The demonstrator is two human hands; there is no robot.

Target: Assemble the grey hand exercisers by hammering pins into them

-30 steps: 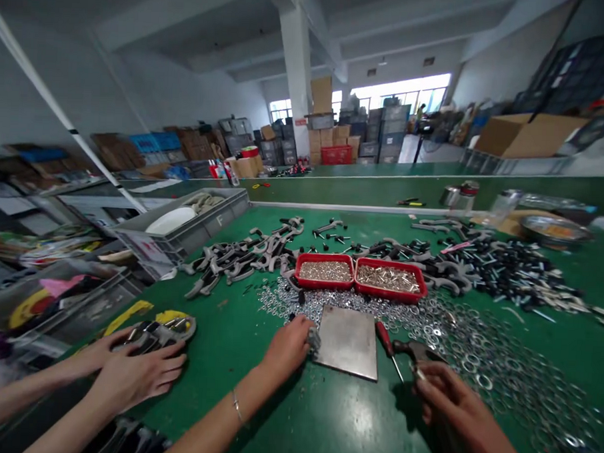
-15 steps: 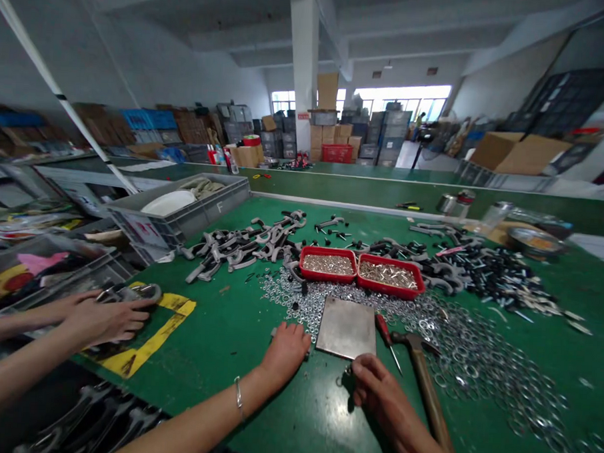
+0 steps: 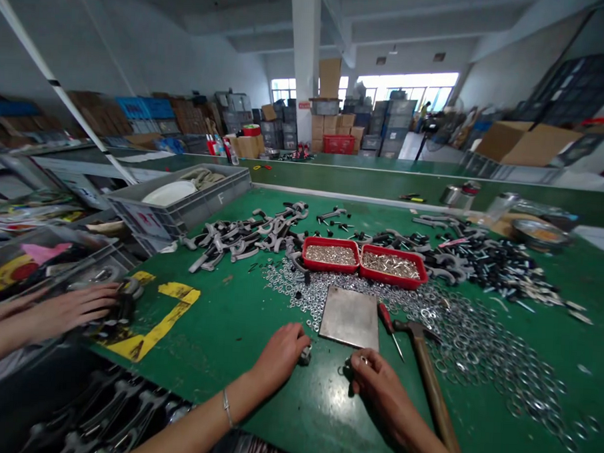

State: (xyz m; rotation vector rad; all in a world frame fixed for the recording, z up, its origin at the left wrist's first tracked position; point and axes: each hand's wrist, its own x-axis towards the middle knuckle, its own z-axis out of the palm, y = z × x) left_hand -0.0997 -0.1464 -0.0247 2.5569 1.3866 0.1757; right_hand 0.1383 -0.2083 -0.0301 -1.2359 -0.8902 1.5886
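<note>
My left hand (image 3: 277, 356) rests knuckles-up on the green table (image 3: 238, 317), fingers curled round a small grey metal part (image 3: 305, 355). My right hand (image 3: 378, 387) lies just to its right, fingertips pinched on a small metal ring (image 3: 348, 367). Both sit in front of a square steel plate (image 3: 351, 317). A hammer (image 3: 428, 379) with a wooden handle lies right of my right hand, beside a red-handled screwdriver (image 3: 388, 327).
Two red trays (image 3: 364, 261) of small metal pieces stand behind the plate, amid scattered washers (image 3: 477, 351). Grey clamp bodies (image 3: 246, 241) and black-tipped screws (image 3: 500, 265) lie further back. A co-worker's hands (image 3: 73, 306) handle parts at the left edge, near a grey crate (image 3: 183, 208).
My right hand let go of the hammer, which now lies on the table, and moved left to a ring. The co-worker's hands drew parts off to the left.
</note>
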